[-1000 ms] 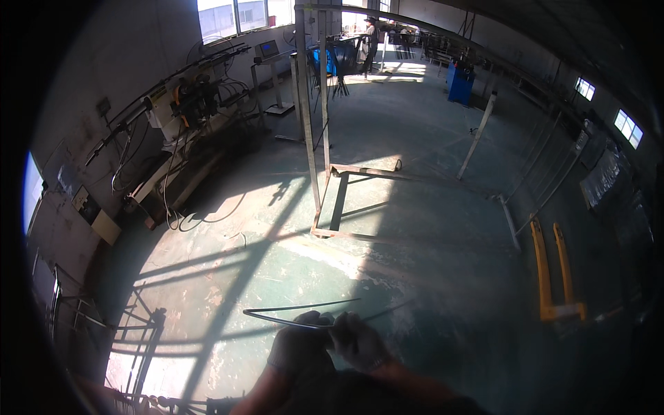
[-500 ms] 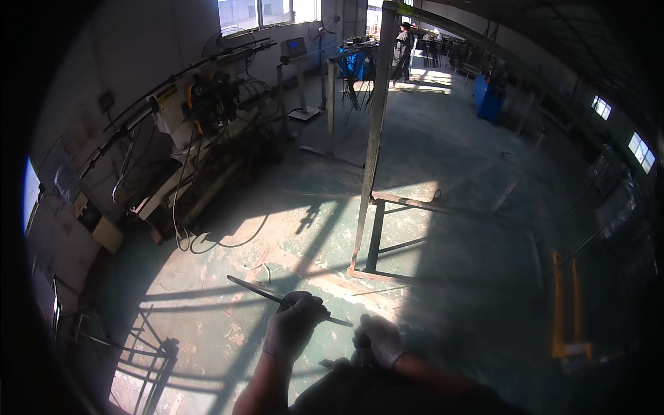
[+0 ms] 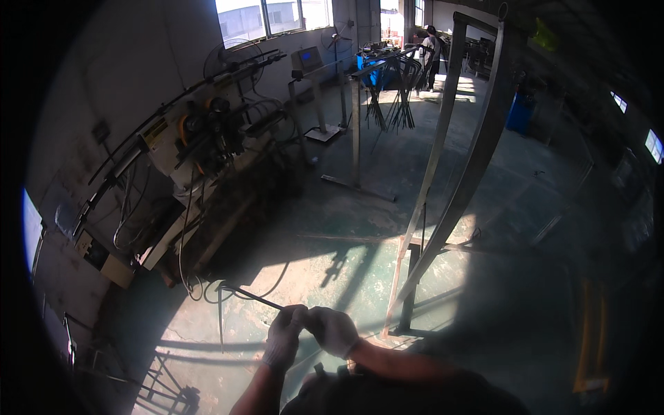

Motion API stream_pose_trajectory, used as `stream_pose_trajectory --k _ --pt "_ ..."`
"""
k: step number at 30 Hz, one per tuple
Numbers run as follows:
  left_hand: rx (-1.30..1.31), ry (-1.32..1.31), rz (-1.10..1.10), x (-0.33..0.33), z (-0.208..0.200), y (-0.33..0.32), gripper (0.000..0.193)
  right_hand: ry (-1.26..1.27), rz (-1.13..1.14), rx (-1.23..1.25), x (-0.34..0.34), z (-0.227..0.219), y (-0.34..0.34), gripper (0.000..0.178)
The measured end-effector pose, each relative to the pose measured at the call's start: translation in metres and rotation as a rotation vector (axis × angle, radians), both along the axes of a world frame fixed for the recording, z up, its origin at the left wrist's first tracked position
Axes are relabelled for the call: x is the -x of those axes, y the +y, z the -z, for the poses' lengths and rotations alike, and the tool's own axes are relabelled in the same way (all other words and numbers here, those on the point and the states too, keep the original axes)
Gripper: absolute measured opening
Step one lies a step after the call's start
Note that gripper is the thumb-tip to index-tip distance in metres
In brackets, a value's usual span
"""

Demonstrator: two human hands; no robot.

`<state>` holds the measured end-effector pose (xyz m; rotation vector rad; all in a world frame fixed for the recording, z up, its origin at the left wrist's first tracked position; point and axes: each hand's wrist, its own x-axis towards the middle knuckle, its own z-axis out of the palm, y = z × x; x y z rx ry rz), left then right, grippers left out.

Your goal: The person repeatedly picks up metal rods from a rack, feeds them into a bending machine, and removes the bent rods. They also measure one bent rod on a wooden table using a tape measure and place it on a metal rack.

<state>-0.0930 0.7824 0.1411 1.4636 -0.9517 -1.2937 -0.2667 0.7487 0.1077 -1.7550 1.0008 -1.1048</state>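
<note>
Both of my hands wear pale work gloves and meet low in the middle of the view. My left hand [image 3: 282,340] is closed around a thin dark metal rod [image 3: 257,298], which runs out up and to the left. At its far end the rod seems to bend, with a thin leg dropping toward the floor. My right hand [image 3: 334,332] is closed against the left one, at the rod's near end. The gloves hide that end.
A tall metal frame [image 3: 443,235] stands just right of my hands. On the left is a machine [image 3: 197,131] with trailing cables. Ahead, a rack [image 3: 356,131] carries several hanging bent rods [image 3: 398,97]. A person [image 3: 430,55] stands far back. A yellow frame [image 3: 591,339] lies right.
My right hand has come left to meet my left hand at the rod. The rod has turned, and its bent far end now shows. The metal frame appears further right as the view shifted.
</note>
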Motion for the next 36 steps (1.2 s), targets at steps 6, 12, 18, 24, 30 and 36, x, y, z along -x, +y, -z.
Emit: stream_pose_trajectory --k 6,12,18,24,30,36 --pt "-0.002 0.102 -0.167 -0.047 0.045 -0.127 0.027 0.103 0.194 0.011 -0.019 0.002 -0.216 0.016" --pt "-0.329 0.246 -0.258 -0.092 0.148 -0.266 0.023 0.304 0.344 0.076 0.019 0.022 -0.439 0.023" --pt "-0.274 0.194 -0.152 -0.115 0.117 -0.476 0.026 0.376 0.545 0.091 0.066 -0.018 -0.634 0.018" --pt "-0.114 0.107 -0.108 -0.133 0.065 -0.645 0.024 0.458 0.728 0.309 0.134 -0.06 -0.851 0.022" --pt "-0.272 0.137 -0.518 -0.15 0.174 -0.762 0.01 0.534 0.944 0.183 0.217 -0.088 -1.076 0.026" --pt "0.478 -0.571 -0.812 -0.058 0.252 -0.841 0.025 0.627 1.142 0.198 0.29 -0.126 -1.278 0.021"
